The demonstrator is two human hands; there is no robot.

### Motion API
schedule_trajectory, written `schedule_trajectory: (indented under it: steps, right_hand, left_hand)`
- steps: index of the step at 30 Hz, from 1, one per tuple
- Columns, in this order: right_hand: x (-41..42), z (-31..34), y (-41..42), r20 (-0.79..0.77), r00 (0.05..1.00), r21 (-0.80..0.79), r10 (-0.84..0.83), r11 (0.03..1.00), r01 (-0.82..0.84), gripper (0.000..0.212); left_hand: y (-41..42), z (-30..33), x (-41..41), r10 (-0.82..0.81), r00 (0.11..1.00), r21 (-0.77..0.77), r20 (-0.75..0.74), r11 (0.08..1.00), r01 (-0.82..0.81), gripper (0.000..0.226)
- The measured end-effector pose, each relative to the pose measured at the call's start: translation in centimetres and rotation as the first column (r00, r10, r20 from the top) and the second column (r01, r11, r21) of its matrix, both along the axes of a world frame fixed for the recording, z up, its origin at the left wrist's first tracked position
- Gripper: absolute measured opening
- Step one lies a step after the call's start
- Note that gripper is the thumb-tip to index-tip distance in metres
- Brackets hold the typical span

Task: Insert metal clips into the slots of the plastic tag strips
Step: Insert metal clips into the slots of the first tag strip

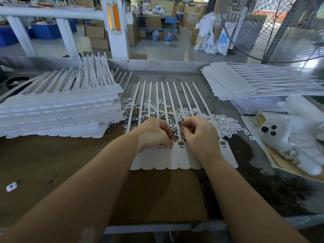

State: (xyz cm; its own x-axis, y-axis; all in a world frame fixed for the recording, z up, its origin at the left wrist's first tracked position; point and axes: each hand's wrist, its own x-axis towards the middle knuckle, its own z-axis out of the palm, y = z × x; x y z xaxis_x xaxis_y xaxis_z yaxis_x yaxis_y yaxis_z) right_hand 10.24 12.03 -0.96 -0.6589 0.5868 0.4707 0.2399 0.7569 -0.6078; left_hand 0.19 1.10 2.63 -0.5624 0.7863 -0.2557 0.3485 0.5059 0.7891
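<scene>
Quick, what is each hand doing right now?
Left hand: fingers curled, pressing on the tag strip; a held clip cannot be told.
Right hand: fingers curled, pinching something small, probably a clip.

The tag strip [177,155] under the hands looks like matt white plastic, smooth; the stacked strips [57,114] at left seem the same plastic, faintly translucent at the edges; the loose clips [140,113] are shiny metal, mixed with small white plastic pieces [226,123]; the table [177,74] is dull grey metal, stained and rough; brown cardboard [157,195] lies matt over it.
</scene>
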Motion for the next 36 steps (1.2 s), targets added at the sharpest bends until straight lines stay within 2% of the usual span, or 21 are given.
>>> schedule_trajectory:
  steps: [4, 12, 14, 17, 19, 21, 30, 33, 36]
  right_hand:
    - [-0.2, -0.1, 0.1, 0.004, 1.000, -0.012, -0.001, 1.000, 0.001, 0.010]
    - [0.0, 0.0, 0.0, -0.048, 0.999, -0.075, -0.021, 0.997, 0.017, 0.010]
    - [0.0, 0.0, 0.1, -0.075, 0.995, -0.096, -0.072, 0.993, 0.064, 0.012]
    - [0.1, 0.1, 0.4, -0.043, 0.992, -0.101, -0.121, 0.988, 0.116, 0.013]
    - [-0.1, 0.1, 0.5, 0.039, 0.993, -0.045, -0.113, 0.992, 0.115, 0.013]
    - [-0.3, 0.2, 0.6, 0.141, 0.983, 0.030, -0.114, 0.993, 0.111, 0.015]
    - [-2.5, 1.4, 1.3, 0.423, 0.901, 0.125, -0.100, 0.991, 0.052, 0.039]
    - [-2.7, 1.4, 1.3, 0.390, 0.914, 0.118, -0.107, 0.991, 0.066, 0.035]
    - [-2.4, 1.1, 1.2, 0.298, 0.949, 0.120, -0.103, 0.990, 0.070, 0.021]
  left_hand:
    - [0.5, 0.0, 0.1, 0.018, 1.000, -0.032, 0.001, 0.999, -0.017, 0.017]
    - [0.4, -0.6, 0.1, 0.041, 0.998, 0.012, 0.051, 0.999, -0.041, 0.025]
    - [0.6, -0.9, 0.4, 0.091, 0.995, -0.016, -0.028, 0.996, -0.092, 0.026]
    - [0.7, -1.6, 0.9, 0.117, 0.951, -0.016, -0.288, 0.992, -0.127, 0.021]
    - [0.6, -2.3, 1.1, 0.103, 0.896, 0.019, -0.431, 0.994, -0.105, 0.019]
    - [0.5, -3.0, 1.2, 0.104, 0.856, 0.049, -0.507, 0.995, -0.091, 0.015]
    - [0.6, -3.8, 1.2, 0.125, 0.800, 0.088, -0.587, 0.992, -0.090, 0.007]
    - [0.6, -3.9, 1.2, 0.128, 0.797, 0.090, -0.590, 0.992, -0.093, 0.007]
    - [0.6, -4.0, 1.2, 0.137, 0.796, 0.106, -0.589, 0.990, -0.091, 0.006]
